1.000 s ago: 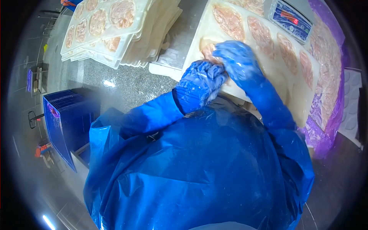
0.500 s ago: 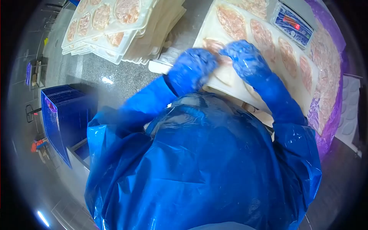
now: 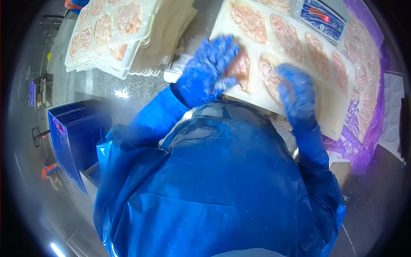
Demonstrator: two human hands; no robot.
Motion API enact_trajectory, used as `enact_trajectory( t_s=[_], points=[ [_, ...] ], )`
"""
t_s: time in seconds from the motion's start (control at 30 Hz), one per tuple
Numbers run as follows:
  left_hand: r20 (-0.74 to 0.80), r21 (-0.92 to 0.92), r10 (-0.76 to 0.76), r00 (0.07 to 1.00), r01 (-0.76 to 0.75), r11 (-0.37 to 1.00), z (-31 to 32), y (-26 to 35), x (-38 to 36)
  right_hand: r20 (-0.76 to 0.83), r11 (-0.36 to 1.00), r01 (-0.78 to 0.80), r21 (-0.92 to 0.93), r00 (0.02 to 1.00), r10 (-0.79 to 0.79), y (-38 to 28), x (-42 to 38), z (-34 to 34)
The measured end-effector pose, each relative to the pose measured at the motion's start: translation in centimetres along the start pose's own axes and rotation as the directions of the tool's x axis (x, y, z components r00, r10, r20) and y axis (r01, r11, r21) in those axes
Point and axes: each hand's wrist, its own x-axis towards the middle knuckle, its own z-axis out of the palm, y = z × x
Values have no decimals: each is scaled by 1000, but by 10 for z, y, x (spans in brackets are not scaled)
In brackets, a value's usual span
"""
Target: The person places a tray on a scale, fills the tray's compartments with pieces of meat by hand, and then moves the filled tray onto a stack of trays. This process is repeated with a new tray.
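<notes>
A white moulded tray [image 3: 338, 109] lies in front of me, with flattened pieces of raw pale-pink meat in its oval hollows. My left hand [image 3: 209, 70], in a wet blue glove, is open with fingers apart at the tray's left edge. Its fingertips and thumb reach beside a meat piece [image 3: 239, 70] in the near-left hollow. Over the neighbouring hollow is my right hand [image 3: 297, 94], gloved in blue, its fingers bent and blurred by motion. They overlap the right side of another meat piece [image 3: 269, 77], and the palm side is hidden.
A digital scale display [image 3: 322, 19] stands behind the tray. Bulk raw meat [image 3: 364, 73] lies in purple film [image 3: 371, 143] at the right. Stacked filled trays [image 3: 160, 47] stand at the upper left. A blue crate [image 3: 75, 139] is lower left, and a moulded white tray [image 3: 391, 107] is far right.
My hands have drawn apart: the left moved left and opened, the right moved right and down to the second hollow. The meat in the near-left hollow is now uncovered.
</notes>
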Motion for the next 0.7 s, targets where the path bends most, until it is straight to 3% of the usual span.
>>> enact_trajectory(
  t_s=[0.07, 0.13, 0.17, 0.2, 0.27, 0.33, 0.4, 0.43, 0.47, 0.53, 0.57, 0.6, 0.67, 0.7],
  points=[
    [117, -37, 8, 993, -4, 999, 16, 14, 1, -119, 942, -318, -105, 945, 306, 14, -2, -19],
    [150, -43, 39, 988, -33, 999, 9, 7, 6, -129, 962, -256, -92, 961, 243, 20, -8, -4],
    [72, 0, -15, 997, 15, 1000, 1, 6, 9, -138, 980, -184, -71, 975, 173, 22, -9, 5],
    [-8, 40, -63, 998, 63, 997, -4, 3, 11, -147, 980, -188, -72, 973, 176, 22, -10, 8],
    [22, 26, -36, 999, 35, 999, 9, -3, 10, -51, 957, -225, -182, 974, 219, 23, -12, 10],
    [58, 95, -82, 995, 76, 993, 10, -2, 12, -110, 974, -190, -121, 978, 177, 26, -12, 4],
    [-19, 119, -64, 998, 66, 991, 14, 15, 28, -164, 953, -227, -201, 967, 196, 15, -8, -7],
    [-19, -164, 9, 1000, -12, 986, 22, 26, 39, -161, 952, -231, -199, 966, 200, 12, -12, -3],
    [-39, -433, 81, 996, -90, 897, 29, 36, 47, -83, 945, -185, -269, 982, 168, 10, -20, 4],
    [44, -80, 227, 973, -223, 972, 54, 50, 46, 0, 934, -121, -337, 992, 129, 9, -33, 6],
    [85, -427, 132, 988, -83, 900, 57, 48, 46, 47, 950, -96, -297, 992, 115, 9, -45, 1],
    [88, -428, 135, 987, -85, 900, 55, 44, 43, 87, 963, -80, -256, 991, 106, 9, -55, -4],
    [68, -44, 218, 973, -216, 975, 36, 46, 40, 137, 979, -72, -192, 986, 100, 4, -53, -13],
    [107, 77, 203, 973, -212, 974, 38, 48, 41, 150, 969, -60, -238, 984, 98, -1, -49, -15]
  ],
)
